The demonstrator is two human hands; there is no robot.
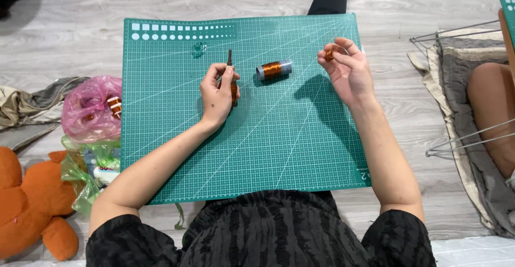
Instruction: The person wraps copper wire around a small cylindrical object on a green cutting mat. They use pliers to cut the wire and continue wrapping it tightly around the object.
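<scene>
A slim dark tool (230, 59) with an orange-brown handle was gripped upright in the left hand (217, 93), its fingers clenched around the shaft, while a small bundle of copper-coloured wire (329, 54) was pinched between the fingertips of the raised right hand (348, 68), as seen from a camera worn on the head. Both hands were held above a green cutting mat (161, 138) marked with a white grid, which had been laid on a pale wood-effect floor (75, 9). A spool of copper wire (274, 69) with grey ends was seen lying on its side on the mat, between the two hands and touched by neither. A small clear item (199, 49) was seen near the mat's far edge, too indistinct to be identified. To the left of the mat, a pink plastic bag (88, 109) holding further copper spools was set just above a green plastic bag (86, 162), and an orange soft toy (29, 202) was seen beside them. At the right, a wire frame (456, 31) was positioned over folded grey fabric (456, 63)
</scene>
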